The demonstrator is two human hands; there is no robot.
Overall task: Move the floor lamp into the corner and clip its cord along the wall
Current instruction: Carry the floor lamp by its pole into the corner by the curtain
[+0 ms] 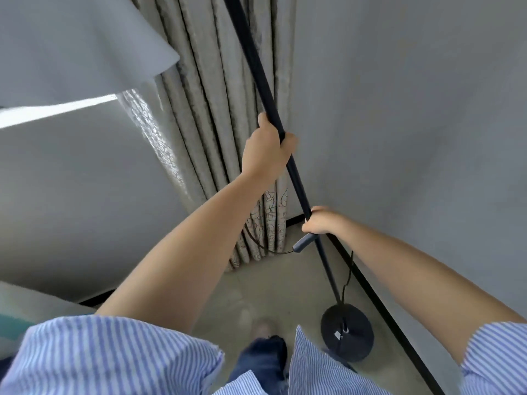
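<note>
The floor lamp has a thin black pole (pixel 251 61) running from the top centre down to a round black base (pixel 347 334) on the floor at lower right, close to the black skirting. My left hand (pixel 268 152) grips the pole about halfway up. My right hand (pixel 322 222) is closed around the pole lower down, just above a grey inline switch (pixel 302 243). A thin black cord (pixel 346 283) hangs beside the pole to the base and also trails left from the switch to the curtain foot.
Beige pleated curtains (pixel 216 109) fill the corner ahead. A grey wall (pixel 413 124) with a black skirting (pixel 379 303) runs along the right. The pale lampshade (pixel 71 47) hangs at upper left. My shoe (pixel 263 327) stands on the concrete floor beside the base.
</note>
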